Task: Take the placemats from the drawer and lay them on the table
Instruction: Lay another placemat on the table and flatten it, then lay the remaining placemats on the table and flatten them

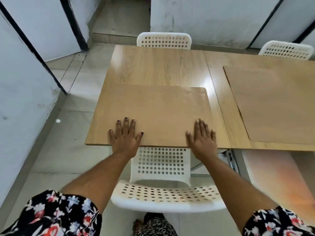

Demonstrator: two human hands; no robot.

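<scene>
A tan placemat [158, 111] lies flat on the near left part of the wooden table [153, 65], its near edge along the table's front edge. My left hand [125, 135] rests flat on its near left corner, fingers spread. My right hand [202, 138] presses flat on its near right corner, fingers apart. Neither hand grips anything. A second tan placemat [276, 106] lies flat on the right part of the table, slightly skewed. The drawer itself is hard to make out; only a metal rail [231, 159] shows under the table's front edge.
A white perforated chair [163, 195] stands between me and the table. Two more white chairs [164, 40] [286, 50] sit at the far side. White walls with black frames close the left side; tiled floor [68, 150] lies to the left.
</scene>
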